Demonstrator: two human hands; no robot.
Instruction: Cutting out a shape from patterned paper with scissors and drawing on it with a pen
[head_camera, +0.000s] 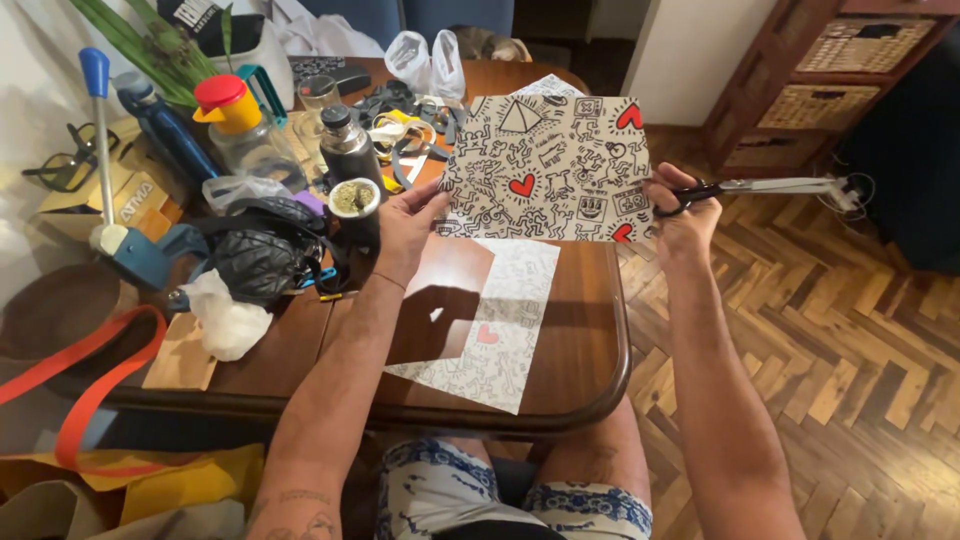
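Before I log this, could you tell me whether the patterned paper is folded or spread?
Spread: the patterned paper is held flat between the left hand and right hand.

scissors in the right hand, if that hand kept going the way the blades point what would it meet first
The right hand holds the scissors with the blades aimed to the picture's right, away from the paper. Their tips are already close to a tangle of cable on the floor side. Depth is unclear, but that looks first.

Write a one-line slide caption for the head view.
Left hand holds up a doodle-patterned paper sheet while the right hand grips scissors over a cluttered wooden table.
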